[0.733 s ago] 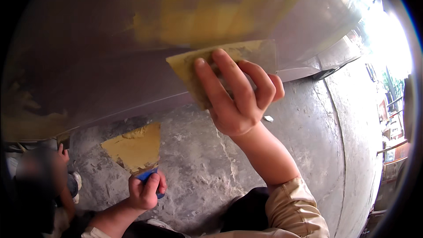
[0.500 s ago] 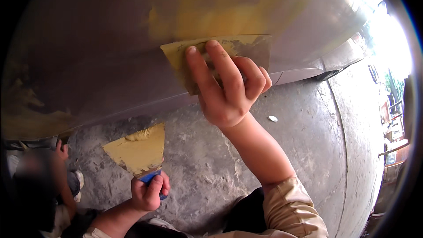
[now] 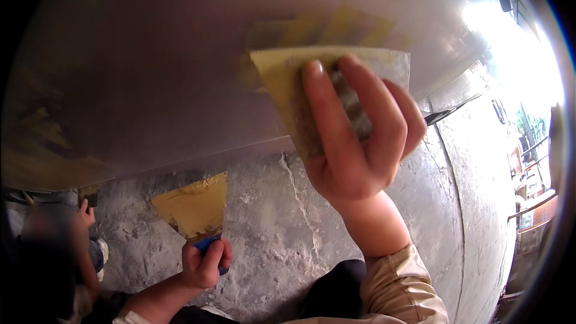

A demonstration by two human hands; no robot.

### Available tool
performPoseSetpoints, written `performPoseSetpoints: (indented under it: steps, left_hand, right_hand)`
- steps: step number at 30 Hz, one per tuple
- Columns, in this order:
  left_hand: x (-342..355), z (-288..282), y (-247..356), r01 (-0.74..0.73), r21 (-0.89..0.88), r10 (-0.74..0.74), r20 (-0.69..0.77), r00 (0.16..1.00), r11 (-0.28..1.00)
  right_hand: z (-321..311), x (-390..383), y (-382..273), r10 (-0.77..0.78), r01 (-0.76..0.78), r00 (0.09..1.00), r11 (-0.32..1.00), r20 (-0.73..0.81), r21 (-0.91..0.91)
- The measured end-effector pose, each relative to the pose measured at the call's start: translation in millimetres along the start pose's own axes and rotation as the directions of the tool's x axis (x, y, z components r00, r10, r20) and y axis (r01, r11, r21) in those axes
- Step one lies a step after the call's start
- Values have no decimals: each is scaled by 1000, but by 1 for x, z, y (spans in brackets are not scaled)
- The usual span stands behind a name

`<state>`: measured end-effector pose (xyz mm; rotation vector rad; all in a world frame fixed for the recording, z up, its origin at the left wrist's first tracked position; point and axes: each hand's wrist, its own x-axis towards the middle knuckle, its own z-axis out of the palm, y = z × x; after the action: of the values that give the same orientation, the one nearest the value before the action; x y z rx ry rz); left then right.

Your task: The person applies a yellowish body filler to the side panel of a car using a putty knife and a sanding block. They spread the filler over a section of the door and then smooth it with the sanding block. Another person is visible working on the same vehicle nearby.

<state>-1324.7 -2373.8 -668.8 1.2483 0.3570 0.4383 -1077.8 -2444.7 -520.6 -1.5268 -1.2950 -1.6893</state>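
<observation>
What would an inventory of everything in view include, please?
Curved vehicle panel: one, purplish grey, across top
Streaky patch: one, yellow, on panel
Thin flat spreader: one, yellow and grey, upper middle
Paste-coated spatula: one, yellow, blue-handled, left of centre
Rough floor: one, grey, below panel
Clutter: uncounted, mixed, right edge
Another person: one, blue trousers, far left
Fabric sleeves: two, tan, lower edge
Left grip: one, bare, on spatula
Right grip: one, bare, on spreader
</observation>
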Motion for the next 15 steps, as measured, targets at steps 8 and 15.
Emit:
performPoseSetpoints:
  steps: [8, 15]
  left_hand:
    - [6, -1, -4, 16, -35, -17, -9, 1000, 999]
    - [5, -8, -14, -6, -19, 6, 5, 1000, 1000]
  right_hand:
    - [23, 6, -3, 7, -7, 1000, 996, 7, 93]
    - [38, -53, -20, 54, -55, 998, 996, 21, 75]
